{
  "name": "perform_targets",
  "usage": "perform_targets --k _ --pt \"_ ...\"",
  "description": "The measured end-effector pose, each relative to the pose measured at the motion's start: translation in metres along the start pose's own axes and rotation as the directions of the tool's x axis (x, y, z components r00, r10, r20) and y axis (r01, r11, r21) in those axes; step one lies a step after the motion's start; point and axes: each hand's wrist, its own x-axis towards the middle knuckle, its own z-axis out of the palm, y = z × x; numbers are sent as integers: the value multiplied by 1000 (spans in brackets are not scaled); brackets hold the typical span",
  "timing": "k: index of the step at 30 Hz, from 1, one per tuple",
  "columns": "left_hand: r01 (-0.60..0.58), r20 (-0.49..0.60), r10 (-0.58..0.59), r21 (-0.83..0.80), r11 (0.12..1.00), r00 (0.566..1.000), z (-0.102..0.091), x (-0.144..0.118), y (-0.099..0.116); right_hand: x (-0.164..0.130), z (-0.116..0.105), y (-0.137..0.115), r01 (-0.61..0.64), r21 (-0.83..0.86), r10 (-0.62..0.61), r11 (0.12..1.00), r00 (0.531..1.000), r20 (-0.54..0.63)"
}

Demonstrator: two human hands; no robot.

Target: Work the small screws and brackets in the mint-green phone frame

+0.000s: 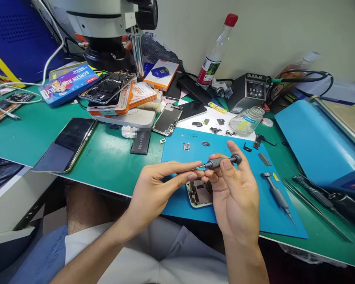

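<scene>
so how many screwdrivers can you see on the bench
2: one screwdriver held between the left hand and right hand; a second screwdriver lies on the blue mat. Others may be hidden.

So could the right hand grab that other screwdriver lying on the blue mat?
Probably not yet: the right hand already holds a screwdriver. The other screwdriver lies bare on the mat just beside it, nothing between, once the hand is freed.

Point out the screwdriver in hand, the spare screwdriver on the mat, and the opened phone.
held screwdriver (221,161), head view, middle of grip
spare screwdriver (276,194), head view, handle
opened phone (198,193), head view, exposed interior below the hands
</scene>
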Motion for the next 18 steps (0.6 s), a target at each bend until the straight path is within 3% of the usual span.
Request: perform_targets --k 18 --pt "-55 84 60 -61 997 995 -5 -1 -5 0 -5 -2 -65 -3 65 998 998 26"
